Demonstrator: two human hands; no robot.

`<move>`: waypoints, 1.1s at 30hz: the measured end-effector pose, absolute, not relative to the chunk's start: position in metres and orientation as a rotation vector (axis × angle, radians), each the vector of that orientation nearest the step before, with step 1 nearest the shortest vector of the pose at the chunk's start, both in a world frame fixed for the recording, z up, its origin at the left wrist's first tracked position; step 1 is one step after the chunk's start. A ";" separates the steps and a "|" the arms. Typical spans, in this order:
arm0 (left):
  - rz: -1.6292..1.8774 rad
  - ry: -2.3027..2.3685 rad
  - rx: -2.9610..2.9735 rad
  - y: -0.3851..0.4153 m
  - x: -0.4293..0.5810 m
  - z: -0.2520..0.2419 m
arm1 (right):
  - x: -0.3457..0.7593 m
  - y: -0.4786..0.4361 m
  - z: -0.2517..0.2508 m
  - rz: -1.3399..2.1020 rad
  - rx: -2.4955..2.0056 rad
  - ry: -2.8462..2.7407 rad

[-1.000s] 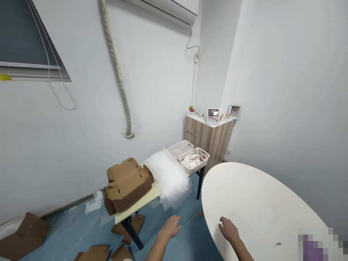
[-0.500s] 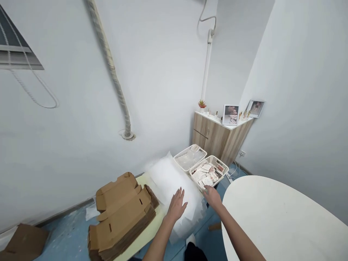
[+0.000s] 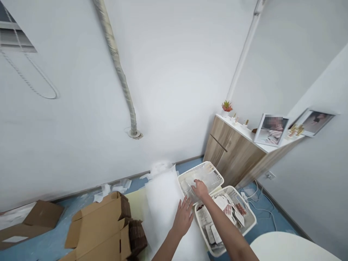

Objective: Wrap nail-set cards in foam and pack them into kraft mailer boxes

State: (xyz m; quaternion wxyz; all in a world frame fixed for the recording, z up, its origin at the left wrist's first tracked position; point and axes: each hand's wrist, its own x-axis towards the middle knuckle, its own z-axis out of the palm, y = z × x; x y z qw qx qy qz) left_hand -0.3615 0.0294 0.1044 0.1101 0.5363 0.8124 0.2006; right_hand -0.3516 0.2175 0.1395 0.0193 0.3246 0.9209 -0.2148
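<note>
My left hand (image 3: 183,217) is open, its fingers spread over a pile of thin white sheets (image 3: 163,214); the hand is near the sheets' right edge. Inside the farther white basket (image 3: 181,178), my right hand (image 3: 200,189) reaches down with thumb and index finger apart, touching or just above clear plastic bags (image 3: 208,177). Its other fingers are partly hidden. Below my right forearm stands a nearer white basket (image 3: 251,226), filled with cards and small packets (image 3: 228,210), some printed with pictures.
Flattened brown cardboard boxes (image 3: 98,224) are stacked at the left, with an open carton (image 3: 40,217) beyond them on the blue floor. A wooden cabinet (image 3: 236,156) holds picture frames (image 3: 272,136) and a small plant (image 3: 226,106). A white round table (image 3: 288,248) edges in lower right.
My view has come closer and turned. My right hand has moved from the near edge of the nearer basket into the farther one. My left hand stays over the white sheets.
</note>
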 end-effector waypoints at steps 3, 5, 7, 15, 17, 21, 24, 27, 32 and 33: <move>0.763 2.393 1.542 0.030 -0.358 0.093 | -0.375 0.226 0.125 -0.647 1.007 2.783; 0.854 2.376 1.508 0.030 -0.356 0.090 | -0.385 0.229 0.117 -0.622 1.010 2.741; 0.910 2.345 1.471 0.029 -0.356 0.091 | -0.392 0.231 0.111 -0.591 1.014 2.724; 1.055 2.211 1.374 0.029 -0.365 0.100 | -0.398 0.241 0.114 -0.679 1.080 2.684; 1.113 2.176 1.324 0.030 -0.367 0.101 | -0.396 0.242 0.119 -0.669 1.005 2.732; 1.335 2.133 1.063 0.029 -0.375 0.102 | -0.389 0.234 0.134 -0.620 1.027 2.887; 1.539 2.024 0.768 0.024 -0.386 0.111 | -0.372 0.211 0.149 -0.840 1.144 3.020; 1.676 1.746 0.432 0.018 -0.392 0.134 | -0.339 0.173 0.165 -1.262 1.133 3.179; 1.695 1.066 0.184 0.006 -0.371 0.189 | -0.274 0.097 0.193 -1.780 1.072 3.261; 1.676 0.976 0.208 0.003 -0.363 0.199 | -0.261 0.084 0.199 -1.799 1.080 3.279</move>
